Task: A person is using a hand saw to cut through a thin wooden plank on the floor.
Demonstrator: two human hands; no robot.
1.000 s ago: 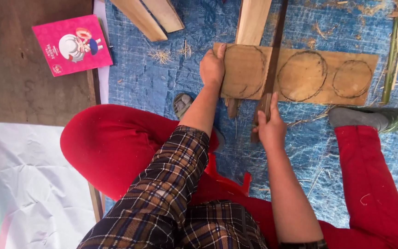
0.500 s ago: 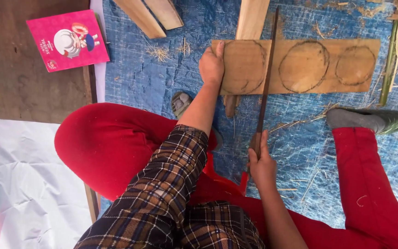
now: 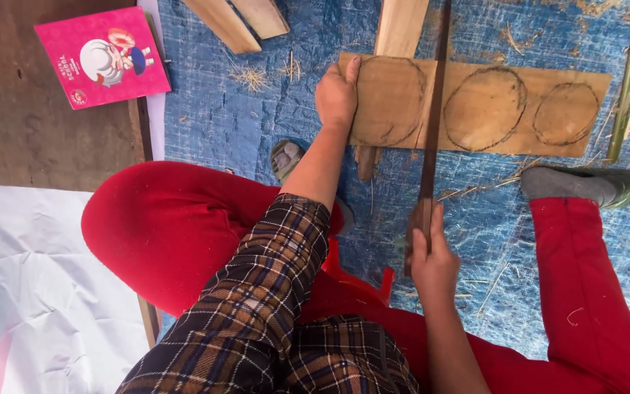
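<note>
- Head view looks straight down on a person sawing a flat wooden board (image 3: 475, 106) that lies across a blue tarp (image 3: 213, 117) on the floor, with three circles drawn on its face.
- Left hand (image 3: 337, 91) presses on the board's left end, palm down and fingers curled over the far edge; it grips nothing else. Keeping that weight low and steady should stop the board from skating under the stroke.
- Right hand (image 3: 432, 263) is wrapped shut around the handle of a long hand saw (image 3: 432, 138), forefinger laid along it. The blade runs away from the body and crosses the board between the left circle and the middle one.
- Judging by the blade's line, the cut wants to stay in the bare strip between those two circles; any drift sideways would nick one of the outlines.
- Long, even strokes with the blade square to the board look wiser than short, forced ones, since the board rests on a narrow plank (image 3: 399, 29) beneath it and may rock.
- Holding fingers sit well left of the blade and are best kept there.
- A shoe (image 3: 592, 186) on the right foot rests just below the board's right end, and a pink booklet (image 3: 103, 55) lies well apart on a brown surface.
</note>
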